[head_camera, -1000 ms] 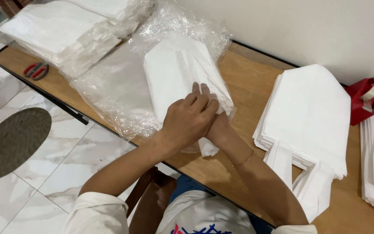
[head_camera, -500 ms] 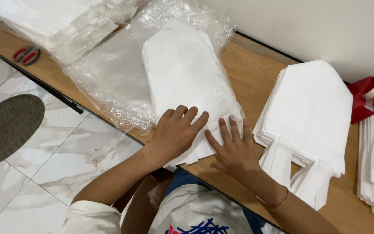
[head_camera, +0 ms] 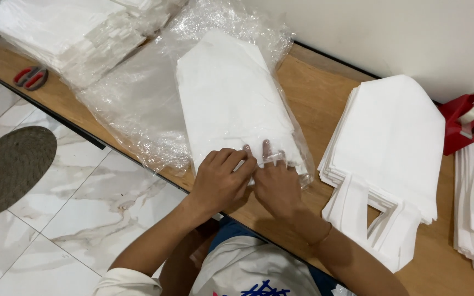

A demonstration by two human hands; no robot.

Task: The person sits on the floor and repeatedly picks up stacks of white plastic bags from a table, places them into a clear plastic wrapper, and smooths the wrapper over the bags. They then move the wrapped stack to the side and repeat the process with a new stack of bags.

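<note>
Clear plastic sleeve [head_camera: 138, 98] mouth is pinched shut by left hand [head_camera: 220, 183] and right hand [head_camera: 277, 186] over white bag stack [head_camera: 231, 104]; best pressed flat, edges aligned.

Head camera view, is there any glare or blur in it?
Head view: sharp throughout; bright glints on the crinkled clear plastic wrap around the white fabric stack; soft shadow beneath both hands, left hand, right hand; even indoor light.

Wall: plain white, far side, behind table
Table [head_camera: 325, 93]: wooden top, dark edge, running left to right
Floor [head_camera: 78, 214]: white marble-look tiles, grey veins
Mat [head_camera: 9, 170]: round, dark, left on floor
</note>
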